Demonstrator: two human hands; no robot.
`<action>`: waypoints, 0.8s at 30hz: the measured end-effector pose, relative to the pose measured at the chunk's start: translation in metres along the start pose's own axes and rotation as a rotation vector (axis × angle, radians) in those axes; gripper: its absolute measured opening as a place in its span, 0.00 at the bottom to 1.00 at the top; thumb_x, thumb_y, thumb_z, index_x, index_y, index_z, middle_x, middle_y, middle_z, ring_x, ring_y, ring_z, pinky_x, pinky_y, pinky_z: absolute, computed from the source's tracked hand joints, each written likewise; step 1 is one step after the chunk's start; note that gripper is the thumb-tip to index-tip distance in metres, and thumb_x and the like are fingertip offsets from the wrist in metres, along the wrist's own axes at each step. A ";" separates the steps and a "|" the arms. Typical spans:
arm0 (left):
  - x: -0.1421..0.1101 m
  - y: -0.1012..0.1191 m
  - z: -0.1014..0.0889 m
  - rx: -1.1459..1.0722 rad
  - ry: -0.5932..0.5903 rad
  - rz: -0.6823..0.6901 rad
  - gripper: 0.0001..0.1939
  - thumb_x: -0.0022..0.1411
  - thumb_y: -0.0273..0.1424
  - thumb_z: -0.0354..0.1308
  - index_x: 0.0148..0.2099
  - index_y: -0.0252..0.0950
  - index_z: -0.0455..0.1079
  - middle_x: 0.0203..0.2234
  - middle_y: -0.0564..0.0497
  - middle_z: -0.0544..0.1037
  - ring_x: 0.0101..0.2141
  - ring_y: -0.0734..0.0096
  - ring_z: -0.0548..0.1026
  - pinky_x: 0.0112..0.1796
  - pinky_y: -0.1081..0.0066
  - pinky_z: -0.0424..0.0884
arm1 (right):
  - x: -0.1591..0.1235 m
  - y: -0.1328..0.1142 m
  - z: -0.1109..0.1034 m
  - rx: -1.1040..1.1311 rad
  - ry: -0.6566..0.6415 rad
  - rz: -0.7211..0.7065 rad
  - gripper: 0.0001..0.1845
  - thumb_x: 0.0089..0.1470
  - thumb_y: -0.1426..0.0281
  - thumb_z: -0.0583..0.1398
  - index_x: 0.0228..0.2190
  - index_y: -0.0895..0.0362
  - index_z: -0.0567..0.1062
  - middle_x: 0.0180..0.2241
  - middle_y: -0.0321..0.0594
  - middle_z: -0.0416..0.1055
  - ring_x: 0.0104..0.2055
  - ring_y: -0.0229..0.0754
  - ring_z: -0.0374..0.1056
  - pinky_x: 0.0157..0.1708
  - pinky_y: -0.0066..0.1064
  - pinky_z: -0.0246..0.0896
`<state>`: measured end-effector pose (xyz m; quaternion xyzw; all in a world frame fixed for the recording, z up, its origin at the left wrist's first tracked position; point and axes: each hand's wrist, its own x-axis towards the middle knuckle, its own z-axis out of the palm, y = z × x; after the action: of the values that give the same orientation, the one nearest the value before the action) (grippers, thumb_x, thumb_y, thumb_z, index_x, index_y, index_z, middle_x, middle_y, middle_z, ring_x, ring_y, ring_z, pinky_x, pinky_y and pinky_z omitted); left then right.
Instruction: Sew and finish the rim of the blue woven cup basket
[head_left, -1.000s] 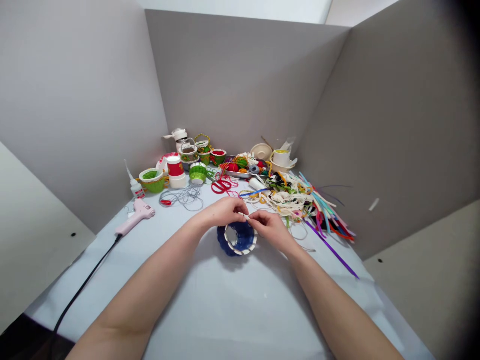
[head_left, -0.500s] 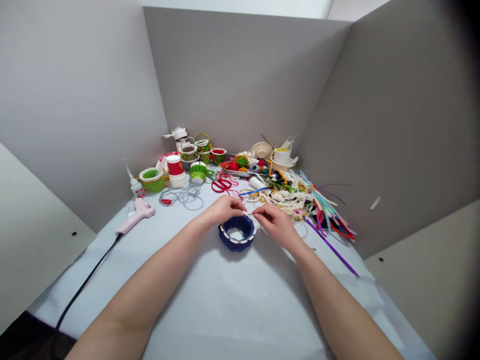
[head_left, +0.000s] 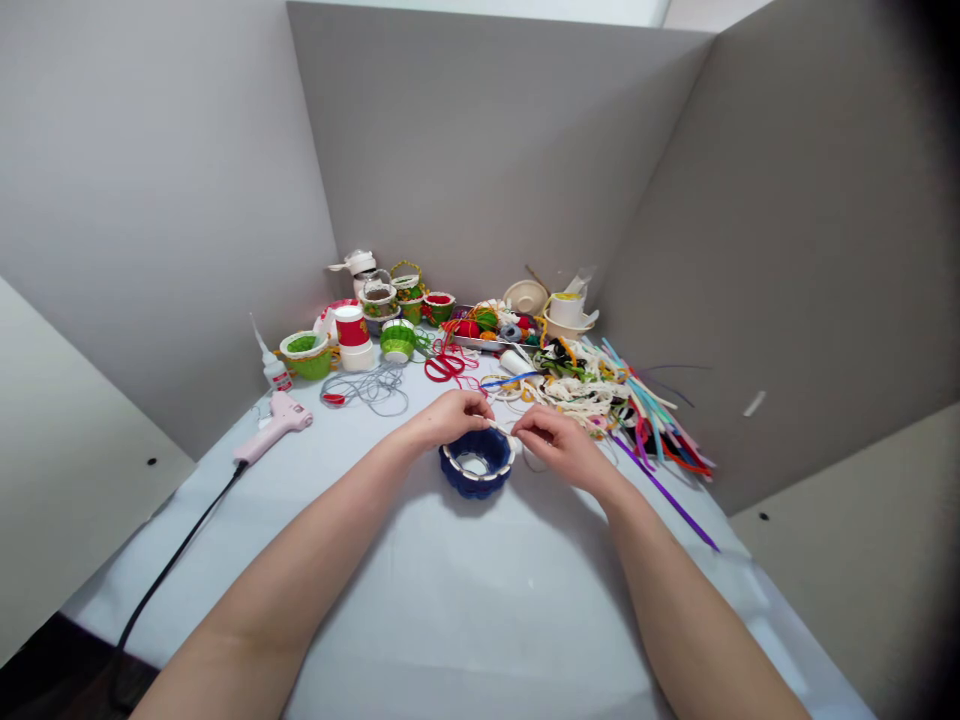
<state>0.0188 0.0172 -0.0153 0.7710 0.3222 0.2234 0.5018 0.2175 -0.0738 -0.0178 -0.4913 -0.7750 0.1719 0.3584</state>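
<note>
In the head view, a small dark blue basket (head_left: 477,483) stands upright on the table, its scalloped rim bound with white. My left hand (head_left: 455,416) is closed at the basket's far left rim, thumb and fingers pinched together; the exact grip is partly hidden. Just off the far right rim, my right hand (head_left: 553,440) is closed, fingertips pinching one end of a thin white cord (head_left: 503,430). That cord runs between both hands along the back of the rim.
A pink glue gun (head_left: 274,425) with a black cable and a glue bottle (head_left: 276,371) lie left. Behind are red scissors (head_left: 444,368), grey cord (head_left: 375,390), several small baskets and a yarn tray (head_left: 480,343). Right are tangled cords (head_left: 581,395) and a purple strip (head_left: 667,495).
The basket has gone from tilted on its side to upright. My right hand has drawn away from my left, to the right, and the thin cord now shows between them.
</note>
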 end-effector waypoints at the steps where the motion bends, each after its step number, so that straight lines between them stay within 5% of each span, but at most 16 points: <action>1: 0.000 0.000 0.000 -0.001 0.004 0.001 0.08 0.48 0.31 0.58 0.32 0.32 0.70 0.25 0.53 0.72 0.29 0.74 0.68 0.32 0.74 0.64 | 0.000 0.002 0.001 0.005 -0.004 0.010 0.09 0.57 0.69 0.55 0.31 0.56 0.75 0.30 0.39 0.70 0.32 0.38 0.64 0.33 0.30 0.57; 24: -0.005 0.007 0.002 0.052 -0.030 -0.060 0.11 0.48 0.35 0.57 0.32 0.32 0.72 0.23 0.54 0.72 0.26 0.75 0.68 0.29 0.75 0.64 | 0.003 0.003 0.019 0.132 -0.013 0.167 0.11 0.55 0.66 0.55 0.33 0.56 0.75 0.30 0.37 0.72 0.33 0.38 0.65 0.34 0.29 0.58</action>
<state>0.0183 0.0101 -0.0100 0.7770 0.3433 0.1882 0.4929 0.2048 -0.0683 -0.0312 -0.5286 -0.7205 0.2548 0.3694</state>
